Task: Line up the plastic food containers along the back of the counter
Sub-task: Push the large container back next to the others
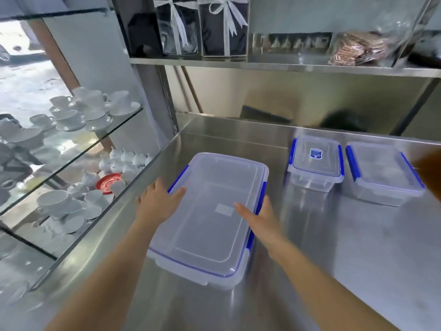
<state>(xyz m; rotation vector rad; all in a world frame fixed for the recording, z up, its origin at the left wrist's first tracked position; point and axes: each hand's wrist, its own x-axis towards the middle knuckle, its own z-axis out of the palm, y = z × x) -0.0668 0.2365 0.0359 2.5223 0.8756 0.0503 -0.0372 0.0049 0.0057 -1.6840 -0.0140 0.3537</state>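
A large clear plastic container point(210, 211) with a lid and blue side clips lies on the steel counter point(334, 247), left of centre. My left hand point(157, 199) grips its left edge, thumb on the lid. My right hand point(257, 218) grips its right edge, thumb across the lid and fingers over the blue clip. Further back on the right stand two smaller lidded containers with blue clips: one with a blue label point(315, 161), and a wider one point(384, 173) to its right. They sit side by side near the counter's back.
A glass cabinet point(78, 144) with several white cups, saucers and teapots borders the counter's left edge. A steel shelf point(286, 64) overhead carries ribboned gift boxes and a bag of wafers. A blurred brown object point(429, 170) intrudes at the right edge.
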